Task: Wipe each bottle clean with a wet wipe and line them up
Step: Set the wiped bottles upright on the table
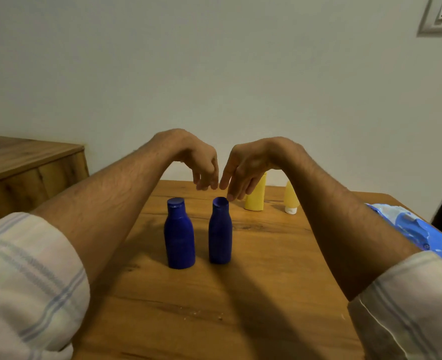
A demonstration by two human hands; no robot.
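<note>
Two dark blue bottles stand upright side by side on the wooden table (pixel 240 302), close together but not touching: the left blue bottle (pixel 179 237) sits slightly nearer the camera and the right blue bottle (pixel 220 233) just beside it. Both hands hang above them with wrists bent and fingers pointing down. The left hand (pixel 197 159) holds nothing; its fingers droop loosely curled, and their tips hover above and behind the gap between the two blue bottles, clear of both caps. The right hand (pixel 245 165) also holds nothing, its fingers fairly straight and relaxed, reaching down toward the cap of the right blue bottle. One fingertip lies at the cap's right rim and may be resting on it, though the angle does not show whether there is contact. The tips of the two hands come near each other above that bottle without meeting. Behind the right hand, farther back on the table, a yellow bottle (pixel 256 197) stands upright, partly hidden by the fingers, and to its right a yellow tube (pixel 291 198) stands on its white cap. A blue wet wipe pack (pixel 422 231) lies at the table's right edge, beyond the right forearm. Both forearms are bare, with pale striped sleeves (pixel 27 276) rolled up. A wooden cabinet (pixel 27 167) stands to the left by the wall, and a light switch (pixel 441 14) is mounted at the upper right.
</note>
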